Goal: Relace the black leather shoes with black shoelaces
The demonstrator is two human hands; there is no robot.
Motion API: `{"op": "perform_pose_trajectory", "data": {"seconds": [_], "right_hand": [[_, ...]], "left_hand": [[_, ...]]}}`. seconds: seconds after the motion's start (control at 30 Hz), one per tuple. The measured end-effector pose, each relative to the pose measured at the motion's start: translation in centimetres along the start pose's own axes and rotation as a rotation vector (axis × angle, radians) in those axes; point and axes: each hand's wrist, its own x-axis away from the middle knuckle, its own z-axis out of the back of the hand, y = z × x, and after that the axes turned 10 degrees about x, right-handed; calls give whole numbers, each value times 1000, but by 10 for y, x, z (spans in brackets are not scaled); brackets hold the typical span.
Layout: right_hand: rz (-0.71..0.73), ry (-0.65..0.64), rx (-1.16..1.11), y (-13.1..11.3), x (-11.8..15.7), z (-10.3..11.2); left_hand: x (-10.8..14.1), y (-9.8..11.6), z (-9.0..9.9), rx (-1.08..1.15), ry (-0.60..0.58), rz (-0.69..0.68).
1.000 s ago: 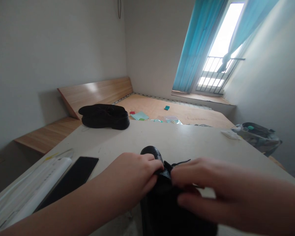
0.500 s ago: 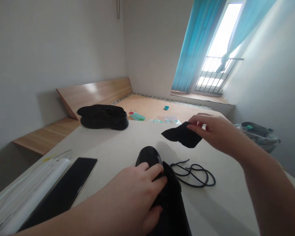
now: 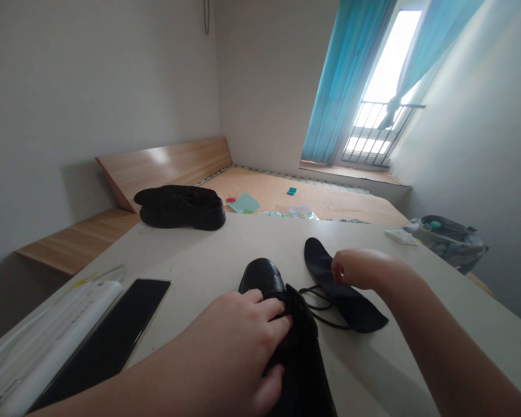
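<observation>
A black lace-up shoe (image 3: 263,277) points away from me at the front of the white table. My left hand (image 3: 252,344) is closed around it, fingers curled over its upper and thumb on the near side. To its right, a black insole (image 3: 342,292) lies at a slant, partly over a loose black shoelace (image 3: 319,295). The curled fingers of my right hand (image 3: 360,269) pinch the insole by its upper right edge; the fingertips are partly hidden. The second black shoe (image 3: 182,208) rests on its side at the table's far left.
On the left of the table (image 3: 226,249) lie a dark phone-like slab (image 3: 113,339) and a white power strip-like bar (image 3: 69,341). Beyond the far edge, a bed board (image 3: 269,182) carries small packets. A bag (image 3: 454,237) stands at the far right.
My right hand has brought the insole down and nearer, turning it so that it now covers part of the shoelace. My left hand and the shoe have stayed in place.
</observation>
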Motion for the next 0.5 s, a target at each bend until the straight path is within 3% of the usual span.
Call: {"op": "perform_pose_trajectory", "data": {"seconds": [0.2, 0.37, 0.5], "right_hand": [[-50, -12, 42, -4, -5, 0], [-177, -43, 33, -4, -24, -11], [-184, -79, 0, -8, -38, -19]], "left_hand": [[-3, -1, 1, 9, -19, 14], [-2, 2, 3, 32, -12, 24], [2, 5, 6, 31, -14, 21]]}}
